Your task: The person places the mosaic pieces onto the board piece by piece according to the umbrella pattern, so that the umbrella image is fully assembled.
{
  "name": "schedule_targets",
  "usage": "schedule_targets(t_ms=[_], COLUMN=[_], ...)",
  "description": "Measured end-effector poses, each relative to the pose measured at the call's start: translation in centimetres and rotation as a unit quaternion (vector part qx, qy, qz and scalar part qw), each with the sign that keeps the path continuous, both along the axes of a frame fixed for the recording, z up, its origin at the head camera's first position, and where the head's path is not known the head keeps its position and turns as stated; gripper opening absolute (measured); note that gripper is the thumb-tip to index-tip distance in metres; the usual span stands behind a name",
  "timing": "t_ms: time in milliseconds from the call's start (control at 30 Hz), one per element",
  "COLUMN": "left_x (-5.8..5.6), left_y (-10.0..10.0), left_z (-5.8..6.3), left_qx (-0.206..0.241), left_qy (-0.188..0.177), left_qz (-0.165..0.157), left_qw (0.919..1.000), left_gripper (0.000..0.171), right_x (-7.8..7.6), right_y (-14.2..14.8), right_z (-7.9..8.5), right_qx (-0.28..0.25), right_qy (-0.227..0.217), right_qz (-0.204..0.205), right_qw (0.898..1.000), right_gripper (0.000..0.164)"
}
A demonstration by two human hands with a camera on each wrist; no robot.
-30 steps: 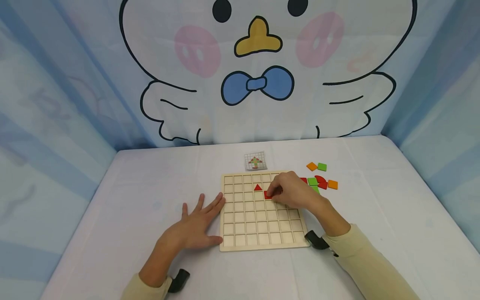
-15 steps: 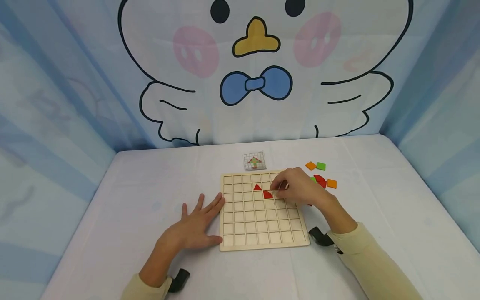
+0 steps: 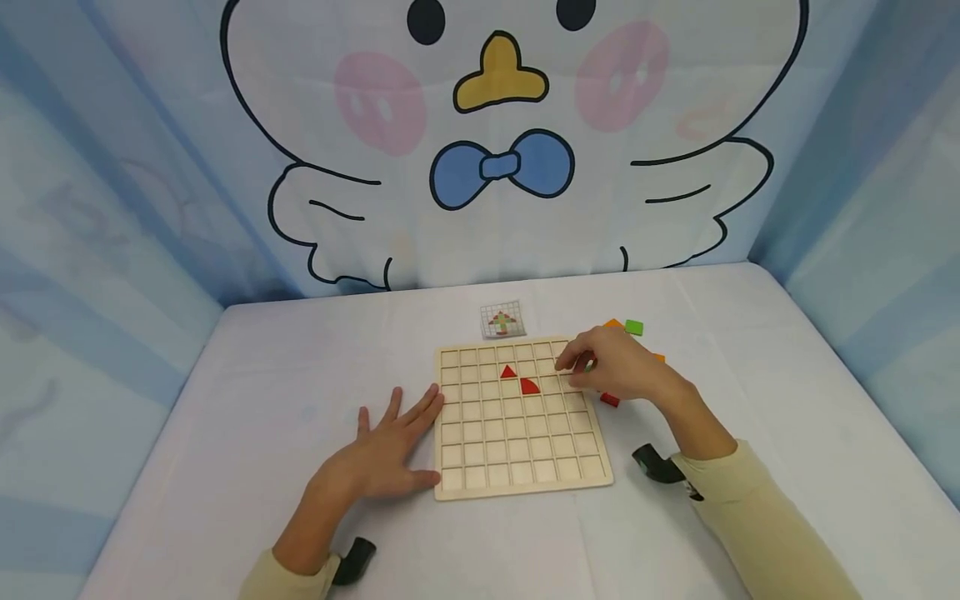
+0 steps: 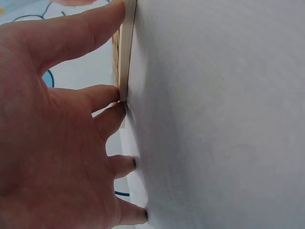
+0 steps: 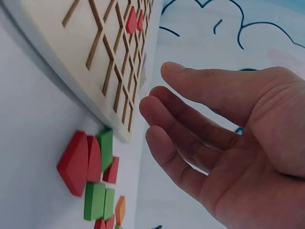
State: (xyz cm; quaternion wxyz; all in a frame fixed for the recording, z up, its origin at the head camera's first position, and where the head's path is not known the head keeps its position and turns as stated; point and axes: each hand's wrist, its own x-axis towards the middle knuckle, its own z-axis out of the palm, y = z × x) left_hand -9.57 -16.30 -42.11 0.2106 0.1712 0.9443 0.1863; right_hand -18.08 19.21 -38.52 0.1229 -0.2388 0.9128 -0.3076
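Observation:
A wooden grid board lies on the white table. In its cells sit a red triangle and a red quarter circle. My left hand is spread flat at the left, thumb and forefinger touching the board's edge. Above the board's upper right edge hovers my right hand, fingers relaxed. The right wrist view shows a gap between thumb and fingers, with nothing held. Beside the board lie loose red pieces and green pieces, partly hidden by the right hand in the head view.
A small card with a coloured pattern on a grid lies behind the board. Farther right are a green piece and an orange one. A curtain with a cartoon figure hangs behind the table.
My right hand has let go of the red quarter circle, which stays in its cell. It has moved right toward the loose pieces. The left hand stays at the board's edge.

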Motion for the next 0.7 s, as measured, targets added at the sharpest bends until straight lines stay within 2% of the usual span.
schedule_targets(t_ms=[300, 567, 700], left_x=[0.1, 0.0, 0.0], left_y=[-0.1, 0.0, 0.0], left_z=[0.1, 0.0, -0.1], left_qx=[-0.001, -0.003, -0.001], left_qy=[-0.005, -0.003, 0.001], left_qz=[-0.001, -0.001, -0.002], left_qw=[1.0, 1.0, 1.0], left_gripper=[0.099, 0.098, 0.099], right_x=[0.7, 1.5, 1.5], right_y=[2.3, 3.6, 3.8], right_z=[0.5, 0.3, 0.2], right_qx=[0.044, 0.071, 0.076], right_qy=[0.009, -0.042, -0.05], right_qz=[-0.049, -0.077, -0.077], right_qw=[0.998, 0.994, 0.993], right_gripper=[0.02, 0.011, 0.012])
